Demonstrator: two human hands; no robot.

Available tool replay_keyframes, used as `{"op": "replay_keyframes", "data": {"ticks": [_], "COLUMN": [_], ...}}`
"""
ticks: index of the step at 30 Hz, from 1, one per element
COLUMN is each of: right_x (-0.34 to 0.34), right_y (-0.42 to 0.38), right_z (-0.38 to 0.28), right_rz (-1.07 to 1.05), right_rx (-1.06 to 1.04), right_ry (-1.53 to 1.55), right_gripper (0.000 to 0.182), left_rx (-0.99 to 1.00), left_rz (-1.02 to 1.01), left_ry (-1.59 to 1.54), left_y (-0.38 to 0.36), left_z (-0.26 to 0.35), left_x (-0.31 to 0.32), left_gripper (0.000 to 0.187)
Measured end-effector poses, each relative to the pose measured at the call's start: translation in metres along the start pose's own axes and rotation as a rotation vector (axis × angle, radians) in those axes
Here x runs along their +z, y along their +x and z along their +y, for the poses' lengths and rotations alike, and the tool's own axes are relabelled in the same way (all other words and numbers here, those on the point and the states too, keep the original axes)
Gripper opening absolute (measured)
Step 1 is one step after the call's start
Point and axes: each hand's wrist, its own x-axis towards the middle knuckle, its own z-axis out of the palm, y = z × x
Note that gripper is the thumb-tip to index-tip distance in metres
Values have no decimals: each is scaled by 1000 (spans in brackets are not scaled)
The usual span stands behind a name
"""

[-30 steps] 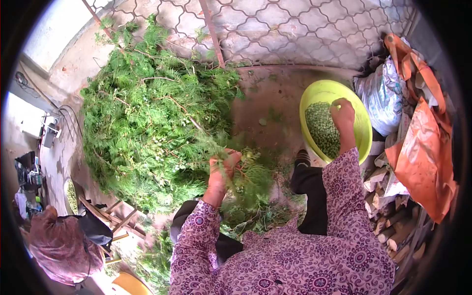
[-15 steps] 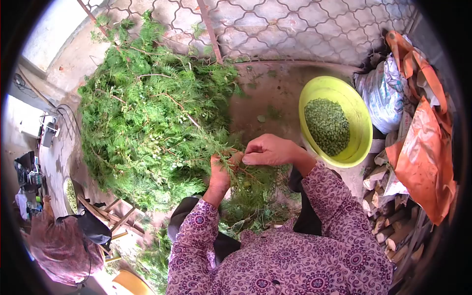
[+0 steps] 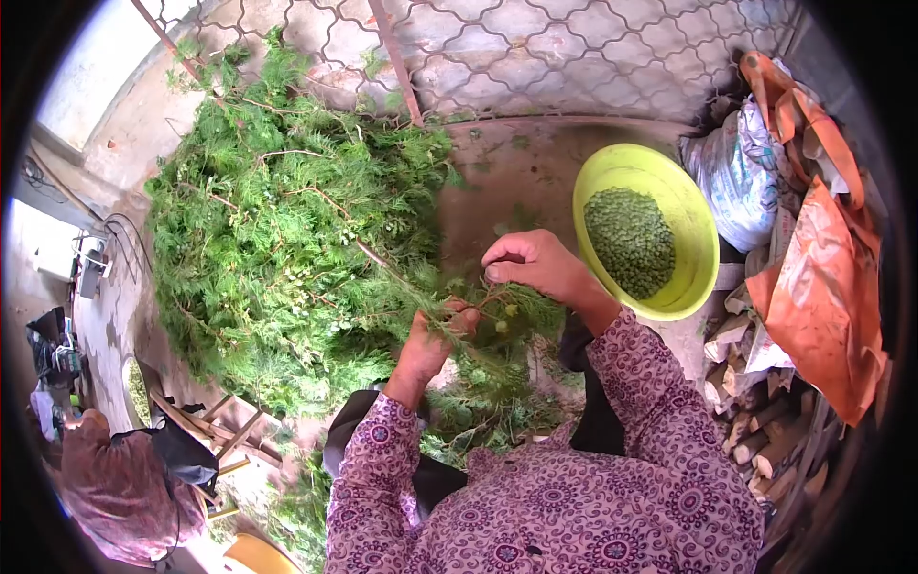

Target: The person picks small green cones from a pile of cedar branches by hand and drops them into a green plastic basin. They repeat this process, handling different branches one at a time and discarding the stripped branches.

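My left hand (image 3: 432, 344) is closed around a leafy evergreen branch (image 3: 502, 359), in front of my knees. The sprig's feathery green foliage hangs below and to the right of my fingers. Just up and to the right of it, my right hand (image 3: 543, 270) is in a pinch, thumb against curled fingers; whatever lies between the fingertips is too small to make out. To the right, a yellow-green basin (image 3: 703, 206) holds many small green cones or berries (image 3: 631, 241). A large heap of cut evergreen branches (image 3: 277, 230) lies at left.
Behind the heap runs a wire mesh fence (image 3: 545, 57). Sacks (image 3: 734, 177), an orange sheet (image 3: 827, 306) and stacked firewood (image 3: 770, 435) line the right side. Another person (image 3: 129, 488) sits at lower left, near a wooden chair (image 3: 225, 430) and an orange-yellow tub (image 3: 258, 557).
My right hand has moved up and slightly right, away from my left hand, its fingers more curled. The left hand still grips the branch. The view has shifted slightly.
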Motion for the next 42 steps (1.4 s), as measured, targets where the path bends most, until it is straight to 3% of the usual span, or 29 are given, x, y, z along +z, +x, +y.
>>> {"op": "replay_keyframes", "data": {"ticks": [2,6,8,10,12,16,20,22,23,25,29,32,42], "right_x": [4,-4,-25,-32,-29,-29,-26,-25,-23,-16,-9,-11,-9], "right_y": [0,3,2,-3,-7,-1,0,-1,-1,0,-4,-3,-7], "right_z": [0,0,-9,-10,-4,7,1,-3,-1,1,-14,-14,-13], "right_rz": [142,221,575,580,390,197,139,-112,-113,-239,-292,-322,-99], "right_rx": [-4,-36,76,87,211,306,315,229,229,20,23,36,-87], "right_ry": [33,109,426,501,615,596,459,258,260,67,177,57,-329], "right_gripper": [17,16,14,12,12,12,17,30,30,42,42,35,25], "left_rx": [44,99,89,139,182,36,9,31,53,40,-11,28,-14], "left_rz": [54,77,19,60,102,19,-11,-38,-62,-32,-18,-47,-4], "left_ry": [-165,-124,11,-1,-11,-19,-66,-58,-53,-70,-66,-14,-84], "left_y": [1,-2,-10,-7,-6,-12,-10,-10,-10,-12,-18,-13,-15], "left_z": [-1,3,9,-3,-10,7,0,0,1,3,18,9,4], "left_x": [2,7,6,3,-3,-1,0,-2,-3,1,8,2,-3], "left_gripper": [21,15,10,8,7,14,14,13,13,11,8,10,16]}}
